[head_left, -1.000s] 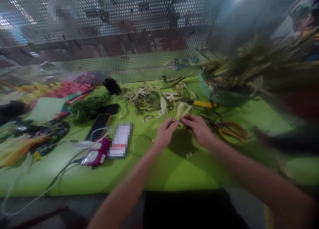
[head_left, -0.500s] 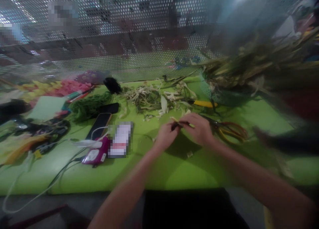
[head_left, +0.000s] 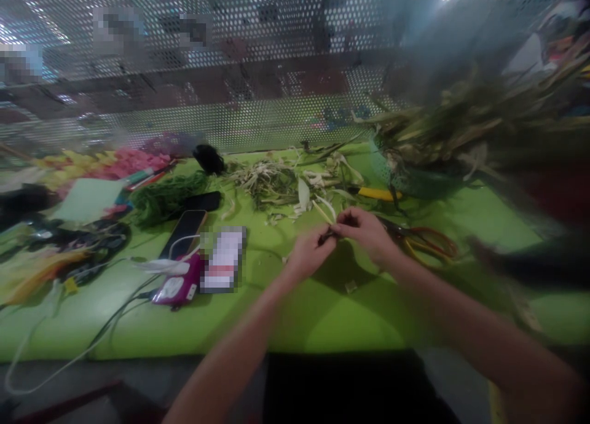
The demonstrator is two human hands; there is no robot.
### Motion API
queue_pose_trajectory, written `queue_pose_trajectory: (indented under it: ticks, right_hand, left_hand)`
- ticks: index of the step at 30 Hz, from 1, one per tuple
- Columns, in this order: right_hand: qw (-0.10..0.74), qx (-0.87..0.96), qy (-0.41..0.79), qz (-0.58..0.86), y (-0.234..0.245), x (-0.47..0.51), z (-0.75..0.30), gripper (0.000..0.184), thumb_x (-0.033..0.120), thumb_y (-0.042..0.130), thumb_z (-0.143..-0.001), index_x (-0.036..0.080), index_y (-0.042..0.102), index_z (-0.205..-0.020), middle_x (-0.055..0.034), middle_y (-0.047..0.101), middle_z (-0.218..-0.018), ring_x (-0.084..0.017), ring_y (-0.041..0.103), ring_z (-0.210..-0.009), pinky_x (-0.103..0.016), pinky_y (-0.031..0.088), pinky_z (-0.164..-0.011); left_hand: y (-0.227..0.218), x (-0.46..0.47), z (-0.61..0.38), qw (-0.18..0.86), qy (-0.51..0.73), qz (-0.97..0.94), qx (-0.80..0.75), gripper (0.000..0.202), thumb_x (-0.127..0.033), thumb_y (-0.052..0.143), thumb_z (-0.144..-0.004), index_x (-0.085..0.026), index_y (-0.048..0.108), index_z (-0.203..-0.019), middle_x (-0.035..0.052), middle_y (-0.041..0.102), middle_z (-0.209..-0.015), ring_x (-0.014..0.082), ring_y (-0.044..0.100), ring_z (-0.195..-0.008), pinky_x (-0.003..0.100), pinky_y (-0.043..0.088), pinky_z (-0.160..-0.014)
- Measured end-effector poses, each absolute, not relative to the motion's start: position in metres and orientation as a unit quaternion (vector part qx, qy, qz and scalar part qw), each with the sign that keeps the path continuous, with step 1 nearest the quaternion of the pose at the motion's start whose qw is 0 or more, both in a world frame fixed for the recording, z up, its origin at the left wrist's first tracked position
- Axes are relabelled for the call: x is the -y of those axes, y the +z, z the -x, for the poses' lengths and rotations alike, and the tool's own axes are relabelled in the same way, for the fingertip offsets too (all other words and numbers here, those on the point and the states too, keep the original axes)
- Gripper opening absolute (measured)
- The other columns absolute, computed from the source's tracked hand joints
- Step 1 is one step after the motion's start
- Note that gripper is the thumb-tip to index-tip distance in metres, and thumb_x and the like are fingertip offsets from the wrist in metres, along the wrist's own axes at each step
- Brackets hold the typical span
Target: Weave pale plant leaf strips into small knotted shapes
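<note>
Over the green table (head_left: 322,313) my left hand (head_left: 308,252) and my right hand (head_left: 366,232) meet at their fingertips. Both are closed in a pinch on a pale dried leaf strip (head_left: 324,212) that sticks up and to the left from between them. Something small and dark shows at the pinch; I cannot make out what it is. Scissors with orange handles (head_left: 426,239) lie just right of my right hand. A heap of dried leaf scraps (head_left: 276,181) lies behind my hands.
Left of my hands lie a blurred card (head_left: 224,258), a pink device with white cable (head_left: 177,286) and two phones (head_left: 184,230). A yellow-handled tool (head_left: 378,193) and a green basket of dried leaves (head_left: 415,172) stand at right. A perforated metal screen (head_left: 258,120) closes the back.
The broad leaf piece held upright a second ago has been folded or rolled down into a narrow strip. My hands have stayed in the same spot, fingertips shifting slightly.
</note>
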State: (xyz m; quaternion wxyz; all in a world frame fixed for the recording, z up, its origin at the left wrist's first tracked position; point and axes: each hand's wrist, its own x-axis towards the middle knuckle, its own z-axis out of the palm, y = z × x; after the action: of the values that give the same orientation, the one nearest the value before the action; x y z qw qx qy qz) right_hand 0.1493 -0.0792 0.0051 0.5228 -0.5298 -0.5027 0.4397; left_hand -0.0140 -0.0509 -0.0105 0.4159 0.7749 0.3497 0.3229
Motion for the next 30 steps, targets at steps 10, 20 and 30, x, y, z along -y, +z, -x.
queue_pose_trajectory:
  ticks: [10,20,30]
  right_hand:
    - [0.559,0.459,0.427,0.542,0.005,0.083,-0.144,0.029,0.040,0.083,-0.060,0.018,0.066,-0.069,-0.0002,0.066,-0.069,-0.014,0.059,-0.065,-0.028,0.050,-0.064]
    - [0.549,0.484,0.387,0.561,0.014,0.085,-0.146,0.019,0.036,0.078,-0.068,0.019,0.070,-0.068,-0.0016,0.068,-0.071,-0.015,0.059,-0.066,-0.030,0.049,-0.064]
    - [0.498,0.627,0.333,0.498,0.015,0.088,-0.151,0.013,0.032,0.072,-0.078,0.021,0.074,-0.085,-0.0020,0.070,-0.079,-0.016,0.061,-0.069,-0.030,0.049,-0.063]
  left_hand:
    - [-0.007,0.052,0.011,0.448,0.303,-0.759,-0.361,0.028,-0.043,0.055,-0.087,-0.016,0.065,-0.090,0.0033,0.066,-0.084,0.0160,0.055,-0.078,0.026,0.041,-0.070]
    - [-0.017,0.048,0.009,0.589,0.345,-0.631,-0.368,0.024,-0.036,0.058,-0.083,-0.017,0.069,-0.093,0.0029,0.070,-0.090,0.0165,0.062,-0.087,0.029,0.047,-0.084]
    - [-0.022,0.044,0.011,0.606,0.307,-0.578,-0.452,0.021,-0.035,0.067,-0.072,-0.016,0.067,-0.081,0.0027,0.065,-0.074,0.0131,0.054,-0.068,0.026,0.040,-0.066]
